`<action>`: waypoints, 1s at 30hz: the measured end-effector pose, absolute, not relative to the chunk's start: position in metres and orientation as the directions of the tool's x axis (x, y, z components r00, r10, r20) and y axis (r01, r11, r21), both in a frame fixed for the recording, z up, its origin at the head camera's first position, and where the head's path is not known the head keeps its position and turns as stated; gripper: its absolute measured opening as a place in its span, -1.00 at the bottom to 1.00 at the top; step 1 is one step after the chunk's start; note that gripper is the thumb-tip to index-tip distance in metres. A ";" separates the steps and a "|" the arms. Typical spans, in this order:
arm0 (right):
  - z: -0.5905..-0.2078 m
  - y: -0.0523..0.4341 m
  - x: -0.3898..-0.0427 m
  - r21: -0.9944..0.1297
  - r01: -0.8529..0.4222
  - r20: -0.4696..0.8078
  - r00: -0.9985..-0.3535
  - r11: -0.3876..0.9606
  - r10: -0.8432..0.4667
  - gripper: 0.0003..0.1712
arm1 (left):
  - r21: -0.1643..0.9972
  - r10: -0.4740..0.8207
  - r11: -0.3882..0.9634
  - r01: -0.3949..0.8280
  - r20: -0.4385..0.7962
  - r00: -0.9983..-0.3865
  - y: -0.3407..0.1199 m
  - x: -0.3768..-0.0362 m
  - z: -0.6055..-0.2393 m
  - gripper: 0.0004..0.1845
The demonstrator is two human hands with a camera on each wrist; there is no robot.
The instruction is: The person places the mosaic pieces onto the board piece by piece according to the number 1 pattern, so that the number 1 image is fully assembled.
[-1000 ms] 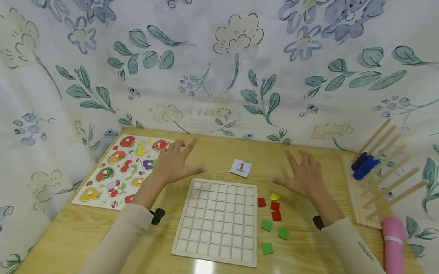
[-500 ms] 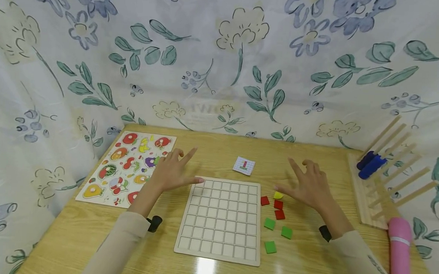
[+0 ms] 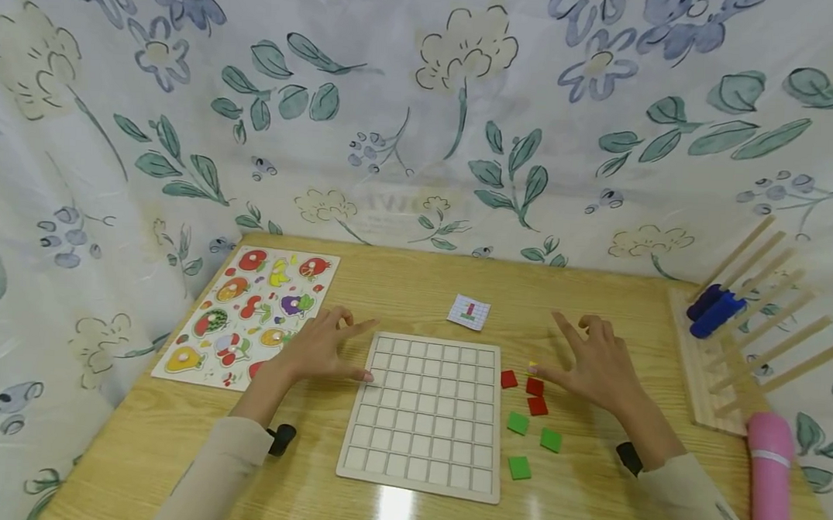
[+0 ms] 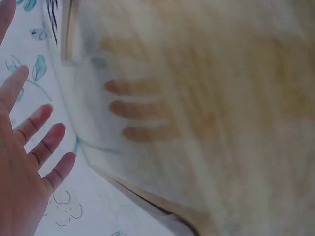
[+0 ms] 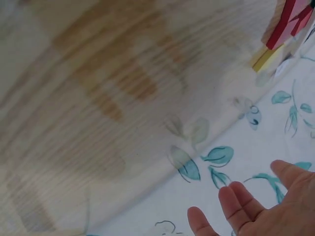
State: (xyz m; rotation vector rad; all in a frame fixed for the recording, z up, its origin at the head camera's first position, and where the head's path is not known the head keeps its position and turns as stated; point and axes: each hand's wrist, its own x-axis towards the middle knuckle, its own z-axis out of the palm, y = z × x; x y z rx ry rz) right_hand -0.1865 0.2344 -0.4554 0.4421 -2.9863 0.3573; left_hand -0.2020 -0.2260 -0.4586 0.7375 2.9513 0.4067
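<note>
Though thin and rigid, the wooden grid board looks light and liable to slide on the glossy table; best taken by its raised rim. Left hand, fingers spread, touches its near-left corner; right hand, spread, holds nothing above the red squares. Green squares crowd the right edge; open wood in front.

Both hands low, fingers spread

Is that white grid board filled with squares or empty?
Empty: every cell of the grid board is bare, and the red and green squares lie beside it.
</note>
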 end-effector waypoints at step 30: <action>-0.474 0.249 -0.188 -0.471 -0.494 0.206 -0.867 0.731 -0.453 -0.44 | 0.282 0.510 0.825 0.489 0.000 -0.860 -0.236 -0.198 -0.482 0.04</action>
